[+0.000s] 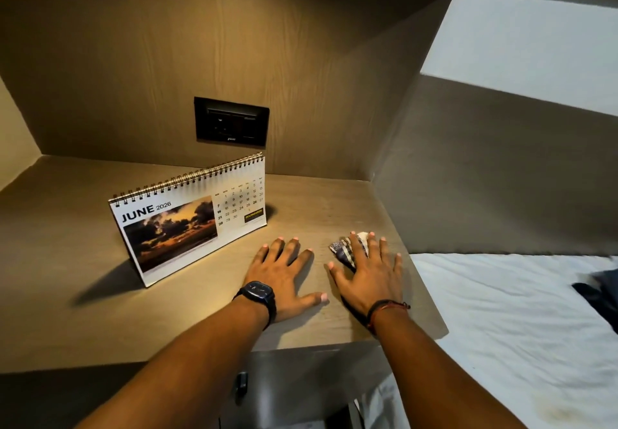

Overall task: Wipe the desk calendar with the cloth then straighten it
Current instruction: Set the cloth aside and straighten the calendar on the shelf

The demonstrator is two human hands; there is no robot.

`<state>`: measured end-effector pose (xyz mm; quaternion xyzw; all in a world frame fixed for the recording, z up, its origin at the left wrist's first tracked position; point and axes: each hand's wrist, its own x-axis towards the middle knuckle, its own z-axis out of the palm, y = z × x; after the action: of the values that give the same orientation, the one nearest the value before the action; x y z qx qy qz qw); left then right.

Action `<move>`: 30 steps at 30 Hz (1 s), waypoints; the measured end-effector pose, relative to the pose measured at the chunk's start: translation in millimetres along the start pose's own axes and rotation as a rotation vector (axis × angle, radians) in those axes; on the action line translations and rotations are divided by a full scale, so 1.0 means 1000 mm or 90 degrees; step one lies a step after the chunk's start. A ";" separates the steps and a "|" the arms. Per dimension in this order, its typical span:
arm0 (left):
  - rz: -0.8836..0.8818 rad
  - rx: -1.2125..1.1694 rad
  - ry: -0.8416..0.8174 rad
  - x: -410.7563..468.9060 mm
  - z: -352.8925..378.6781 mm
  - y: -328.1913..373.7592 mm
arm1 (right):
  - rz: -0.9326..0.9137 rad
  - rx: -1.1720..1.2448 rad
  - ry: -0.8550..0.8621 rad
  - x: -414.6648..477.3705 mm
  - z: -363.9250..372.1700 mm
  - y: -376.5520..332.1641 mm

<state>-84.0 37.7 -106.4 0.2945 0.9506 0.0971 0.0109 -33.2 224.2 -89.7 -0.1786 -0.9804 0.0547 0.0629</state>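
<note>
A spiral-bound desk calendar (187,217), open at June 2026 with a sunset photo, stands on the wooden desk (100,311), turned at an angle to the back wall. My left hand (284,278), with a black watch at the wrist, lies flat on the desk with fingers spread, just right of the calendar and apart from it. My right hand (368,271) rests flat, fingers spread, on top of a crumpled patterned cloth (347,248), whose far end shows beyond the fingertips.
A black socket panel (231,121) sits in the back wall above the calendar. A side panel (468,194) closes the desk's right end. A bed with a white sheet (501,328) lies to the right, below the desk edge. A drawer handle (241,384) shows under the desk.
</note>
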 end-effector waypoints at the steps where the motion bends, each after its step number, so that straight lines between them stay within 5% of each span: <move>1: -0.013 0.000 0.012 -0.001 -0.004 -0.003 | 0.003 -0.008 0.024 0.000 -0.002 -0.004; 5: -0.102 -0.024 0.144 -0.009 -0.028 -0.020 | -0.015 0.084 0.079 0.007 -0.018 -0.035; 12: -0.265 -0.077 0.449 -0.036 -0.079 -0.051 | -0.019 0.516 -0.007 0.039 -0.051 -0.132; 18: -0.498 -0.193 0.602 -0.055 -0.088 -0.065 | -0.008 0.682 -0.102 0.054 -0.062 -0.191; 22: -0.630 -0.345 0.609 -0.055 -0.090 -0.072 | 0.032 0.761 -0.149 0.060 -0.060 -0.208; 30: -0.531 -0.563 0.565 -0.037 -0.101 -0.134 | 0.096 0.798 -0.064 0.057 -0.049 -0.225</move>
<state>-136.6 -109.2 -34.3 -0.1888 0.7708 0.5672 -0.2202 -156.5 39.8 -6.4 -0.1740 -0.7486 0.6311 0.1052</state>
